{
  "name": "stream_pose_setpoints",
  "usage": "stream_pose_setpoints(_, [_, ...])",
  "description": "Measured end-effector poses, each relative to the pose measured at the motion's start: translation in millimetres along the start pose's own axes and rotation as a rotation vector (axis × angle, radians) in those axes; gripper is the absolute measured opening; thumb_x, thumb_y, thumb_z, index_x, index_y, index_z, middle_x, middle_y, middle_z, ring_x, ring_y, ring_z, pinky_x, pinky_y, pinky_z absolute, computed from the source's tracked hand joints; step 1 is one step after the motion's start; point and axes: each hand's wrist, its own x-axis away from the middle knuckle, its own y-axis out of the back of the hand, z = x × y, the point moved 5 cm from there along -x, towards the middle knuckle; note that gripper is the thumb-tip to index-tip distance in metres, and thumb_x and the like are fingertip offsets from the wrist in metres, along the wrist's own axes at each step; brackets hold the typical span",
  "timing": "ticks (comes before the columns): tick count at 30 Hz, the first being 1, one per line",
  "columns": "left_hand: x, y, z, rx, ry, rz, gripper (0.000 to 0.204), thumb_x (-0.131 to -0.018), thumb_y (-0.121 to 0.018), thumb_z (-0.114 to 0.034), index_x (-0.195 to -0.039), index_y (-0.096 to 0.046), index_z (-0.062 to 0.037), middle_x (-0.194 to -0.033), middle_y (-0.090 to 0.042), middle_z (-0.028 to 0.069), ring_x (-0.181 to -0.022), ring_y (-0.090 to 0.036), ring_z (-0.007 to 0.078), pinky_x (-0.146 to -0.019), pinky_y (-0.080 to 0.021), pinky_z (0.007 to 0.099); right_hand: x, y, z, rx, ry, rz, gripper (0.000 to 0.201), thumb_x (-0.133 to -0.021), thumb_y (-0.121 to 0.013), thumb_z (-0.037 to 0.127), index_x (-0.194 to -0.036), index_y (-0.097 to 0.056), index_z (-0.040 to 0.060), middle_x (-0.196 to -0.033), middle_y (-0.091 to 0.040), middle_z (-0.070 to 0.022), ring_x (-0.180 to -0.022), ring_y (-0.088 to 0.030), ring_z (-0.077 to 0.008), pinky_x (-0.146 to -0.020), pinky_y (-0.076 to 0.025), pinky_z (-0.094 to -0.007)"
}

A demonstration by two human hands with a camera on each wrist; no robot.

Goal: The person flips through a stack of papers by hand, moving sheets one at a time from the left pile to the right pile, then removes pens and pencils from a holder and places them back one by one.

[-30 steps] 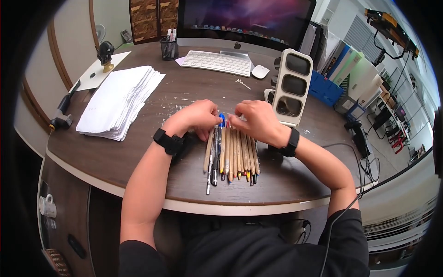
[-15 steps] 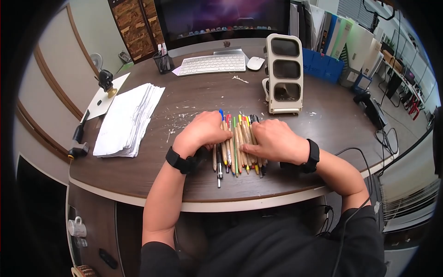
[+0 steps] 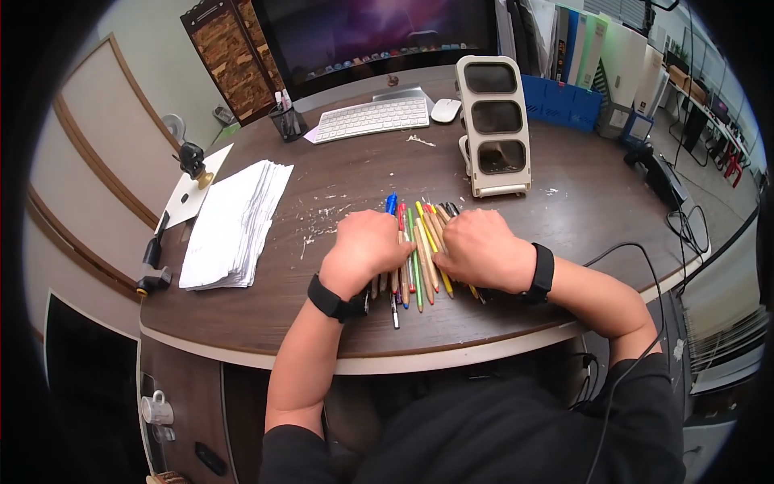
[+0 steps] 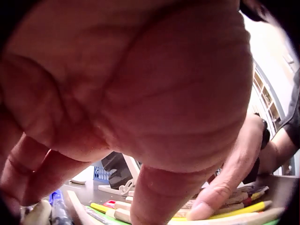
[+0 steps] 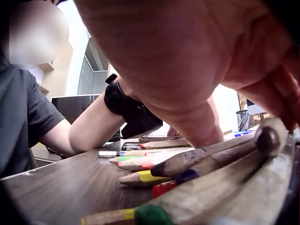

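Observation:
A row of wooden colour pencils (image 3: 426,266) lies on the desk (image 3: 355,169), with a blue-capped pen (image 3: 392,204) at its left end. My left hand (image 3: 367,248) grips loosely over the left part of the row; in the left wrist view its thumb (image 4: 157,194) reaches down onto the pencils. Over the right part my right hand (image 3: 488,250) cups several pencils, thumb toward the middle. Between both thumbs a green pencil (image 3: 418,282) shows. Coloured pencil ends (image 5: 150,177) point toward the body in the right wrist view. Both palms hide many pencils.
Beyond the hands stands a beige holder (image 3: 482,173) with three openings. A paper stack (image 3: 234,226) lies at left; keyboard (image 3: 372,119), mouse (image 3: 445,110) and mesh pen cup (image 3: 288,123) are at the back. Pale shavings (image 3: 322,214) dot the desk. A cable (image 3: 645,250) runs over the right arm.
Both hands have come down from the far ends of the pencils to their sides. The row has loosened, with some pencils now slanting. The head view has shifted.

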Motion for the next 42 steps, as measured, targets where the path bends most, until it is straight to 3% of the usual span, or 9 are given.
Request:
stream_pose_setpoints(3, [-7.2, -8.9, -3.3, 0.010, -0.017, -0.006, 0.046, -0.081, -0.064, -0.042, -0.073, -0.069, 0.0031, -0.077, -0.066, 0.0270, -0.082, -0.067, 0.0423, -0.080, -0.054, 0.0462, -3.9, -1.4, -0.8, 0.016, -0.040, 0.060, 0.033, -0.080, -0.067, 0.031, -0.079, -0.071, -0.0022, -0.080, -0.070, -0.0211, -0.082, -0.070, -0.0358, -0.074, -0.057, -0.0431])
stream_pose_setpoints(9, [-16.0, -9.0, -9.5, 0.180, -0.055, -0.080, 0.037, -0.075, -0.064, -0.029, -0.074, -0.067, 0.0073, -0.075, -0.064, 0.0298, -0.080, -0.067, 0.0439, -0.077, -0.054, 0.0463, -12.7, -5.7, -12.8, -0.014, 0.003, -0.211, 0.030, -0.075, -0.070, 0.028, -0.077, -0.071, -0.0019, -0.076, -0.068, -0.0230, -0.078, -0.070, -0.0380, -0.075, -0.058, -0.0441])
stream_pose_setpoints(12, [-23.3, -12.7, -4.7, 0.353, -0.007, -0.074, 0.036, -0.076, -0.063, -0.027, -0.075, -0.064, 0.0095, -0.073, -0.064, 0.0282, -0.076, -0.068, 0.0412, -0.072, -0.053, 0.0454, -19.6, -0.5, -23.1, -0.132, -0.029, -0.194, 0.034, -0.075, -0.069, 0.028, -0.079, -0.070, -0.0061, -0.074, -0.067, -0.0256, -0.078, -0.070, -0.0401, -0.076, -0.058, -0.0435])
stream_pose_setpoints(14, [-29.6, -15.9, 0.5, 0.430, 0.003, -0.068, 0.036, -0.078, -0.062, -0.025, -0.077, -0.063, 0.0105, -0.071, -0.064, 0.0262, -0.072, -0.069, 0.0386, -0.069, -0.053, 0.0446, -22.9, 0.5, -30.3, -0.432, -0.186, 0.057, 0.037, -0.076, -0.068, 0.026, -0.080, -0.068, -0.0107, -0.075, -0.068, -0.0277, -0.080, -0.070, -0.0412, -0.079, -0.058, -0.0418])
stream_pose_setpoints(18, [-29.2, -17.0, 11.4, 0.701, -0.009, -0.016, 0.032, -0.084, -0.056, -0.021, -0.081, -0.059, 0.0104, -0.070, -0.065, 0.0177, -0.063, -0.065, 0.0267, -0.061, -0.051, 0.0416, -25.6, -2.3, -44.9, -0.707, -0.270, 0.085, 0.042, -0.083, -0.062, 0.028, -0.075, -0.065, -0.0127, -0.069, -0.067, -0.0247, -0.061, -0.070, -0.0334, -0.068, -0.059, -0.0388])
stream_pose_setpoints(24, [-18.2, 0.7, 17.3, 0.237, 0.039, -0.181, 0.049, -0.089, -0.059, -0.036, -0.076, -0.065, 0.0107, -0.078, -0.063, 0.0321, -0.075, -0.065, 0.0463, -0.075, -0.051, 0.0512, -13.8, 9.9, -49.0, -0.423, -0.170, 0.030, 0.039, -0.085, -0.055, 0.025, -0.069, -0.063, -0.0100, -0.064, -0.061, -0.0275, -0.067, -0.066, -0.0409, -0.068, -0.053, -0.0458])
stream_pose_setpoints(29, [-11.4, 5.9, 11.7, 0.181, 0.113, -0.147, 0.054, -0.086, -0.064, -0.043, -0.074, -0.067, 0.0091, -0.077, -0.065, 0.0300, -0.078, -0.067, 0.0443, -0.076, -0.053, 0.0488, -12.9, 15.6, -51.2, -0.200, -0.058, -0.153, 0.033, -0.081, -0.059, 0.021, -0.068, -0.063, -0.0089, -0.066, -0.058, -0.0299, -0.067, -0.062, -0.0450, -0.068, -0.052, -0.0470])
stream_pose_setpoints(35, [-5.9, 9.8, 0.3, 0.141, 0.060, -0.085, 0.055, -0.082, -0.069, -0.048, -0.075, -0.069, 0.0070, -0.076, -0.067, 0.0277, -0.079, -0.068, 0.0427, -0.075, -0.055, 0.0472, -12.0, 14.8, -48.8, -0.316, -0.123, 0.088, 0.038, -0.080, -0.065, 0.028, -0.069, -0.065, -0.0078, -0.066, -0.060, -0.0285, -0.068, -0.065, -0.0422, -0.068, -0.053, -0.0452])
stream_pose_setpoints(42, [-18.7, -4.9, 0.6, 0.254, 0.001, -0.109, 0.047, -0.083, -0.069, -0.036, -0.073, -0.066, 0.0095, -0.070, -0.064, 0.0283, -0.076, -0.066, 0.0451, -0.076, -0.054, 0.0478, -17.8, -4.8, -40.1, -0.240, -0.113, -0.045, 0.041, -0.077, -0.072, 0.032, -0.076, -0.066, -0.0091, -0.067, -0.063, -0.0276, -0.072, -0.067, -0.0414, -0.071, -0.054, -0.0430])
